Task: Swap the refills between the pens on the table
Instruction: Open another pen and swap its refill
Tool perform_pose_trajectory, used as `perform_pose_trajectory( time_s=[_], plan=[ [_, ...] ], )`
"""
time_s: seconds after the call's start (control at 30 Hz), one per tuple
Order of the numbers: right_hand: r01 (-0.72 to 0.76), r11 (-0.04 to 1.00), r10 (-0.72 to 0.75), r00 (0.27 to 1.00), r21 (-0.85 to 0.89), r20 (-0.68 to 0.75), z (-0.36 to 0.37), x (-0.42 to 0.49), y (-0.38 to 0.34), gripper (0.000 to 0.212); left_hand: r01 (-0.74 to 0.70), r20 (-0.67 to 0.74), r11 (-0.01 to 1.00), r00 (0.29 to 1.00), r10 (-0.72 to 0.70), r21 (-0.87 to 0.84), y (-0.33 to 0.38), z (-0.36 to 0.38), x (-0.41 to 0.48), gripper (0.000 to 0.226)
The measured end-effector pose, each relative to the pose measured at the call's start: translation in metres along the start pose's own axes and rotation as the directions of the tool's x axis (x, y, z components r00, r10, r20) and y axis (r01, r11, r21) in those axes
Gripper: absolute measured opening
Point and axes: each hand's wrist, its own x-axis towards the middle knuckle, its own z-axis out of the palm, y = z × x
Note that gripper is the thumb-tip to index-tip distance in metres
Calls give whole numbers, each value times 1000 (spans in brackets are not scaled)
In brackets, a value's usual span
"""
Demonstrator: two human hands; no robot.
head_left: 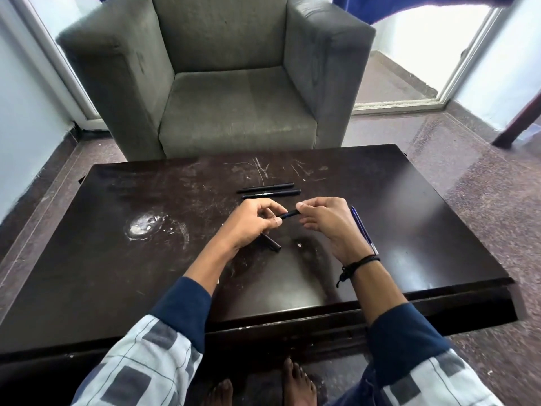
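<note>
Left grip (251, 227) and right grip (328, 227) each pinch the same black pen (288, 213), held above table (146, 273).

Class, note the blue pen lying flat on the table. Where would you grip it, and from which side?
I'd pinch the blue pen mid-barrel from above, fingers across its width: it lies flat and thin on the table, near end by the right wrist.

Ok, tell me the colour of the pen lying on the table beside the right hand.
The pen is blue, clearest in the head view.
</note>
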Motion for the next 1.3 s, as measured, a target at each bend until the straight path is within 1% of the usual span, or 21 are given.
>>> perform_pose_trajectory(
  time_s=[0.07, 0.2, 0.3, 0.33, 0.47, 0.6, 0.7, 0.73, 0.87, 0.9, 0.97, 1.03, 1.07, 1.17, 1.27, 1.3],
  plan=[
    [-5, 1000, 5, 1000, 22, 16, -1, 1, -1, 3, 1, 2, 1000, 1000, -1, -8, 0, 0, 0, 17],
    [-15, 999, 13, 999, 48, 39, 0, 0, -4, 7, 9, 4, 1000, 1000, -8, -16, -1, -1, 0, 17],
    [-30, 999, 29, 999, 37, 25, 1, -1, -1, 20, 13, 4, 1000, 1000, -13, -22, -1, -1, 1, 17],
    [-24, 999, 24, 1000, 27, 19, 1, 0, -1, 20, 15, 7, 1000, 1000, -15, -20, -1, 0, 0, 17],
    [4, 1000, -4, 999, 13, 38, -1, 0, -1, 5, 15, 14, 1000, 1000, -15, -23, 1, 0, 0, 17],
    [-5, 999, 2, 997, 39, 71, -1, -1, -3, 6, 13, 10, 1000, 1000, -13, -1, 1, 0, 0, 17],
    [-21, 1000, 20, 999, 5, 47, 1, -2, -1, 22, 6, 10, 1000, 1000, -6, -2, 1, 0, 0, 17],
    [-17, 1000, 17, 999, -10, 39, 1, -2, -1, 22, 3, 11, 1000, 1000, -3, -7, 1, 1, 0, 17],
    [-11, 1000, 11, 999, -4, 51, -2, -3, -2, 5, 2, 19, 1000, 1000, -2, -21, 1, 0, -1, 16],
    [-11, 1000, 11, 998, 2, 59, -2, -3, -3, 5, 4, 20, 1000, 1000, -4, -24, 1, 0, -1, 16],
    [-19, 1000, 17, 997, 19, 76, -3, -3, -4, 11, 9, 20, 1000, 1000, -8, -24, 0, 0, 0, 16],
    [-20, 999, 18, 997, 33, 82, -2, -4, -4, 10, 9, 18, 1000, 1000, -8, -19, 0, 0, -1, 16],
    [-21, 999, 19, 997, 34, 78, -1, -4, -4, 8, 8, 18, 1000, 1000, -7, -19, 0, 0, -1, 16],
    [-22, 1000, 21, 999, 18, 48, -1, -3, -2, 15, 5, 17, 1000, 1000, -4, -17, 0, 0, -1, 16],
    [-20, 999, 18, 999, 25, 45, -2, -2, -3, 5, 4, 16, 1000, 1000, -4, -22, 1, 0, 0, 17],
    [-17, 999, 16, 999, 31, 46, -2, -2, -3, 5, 4, 18, 1000, 1000, -4, -22, 1, 0, 0, 17]
  ],
)
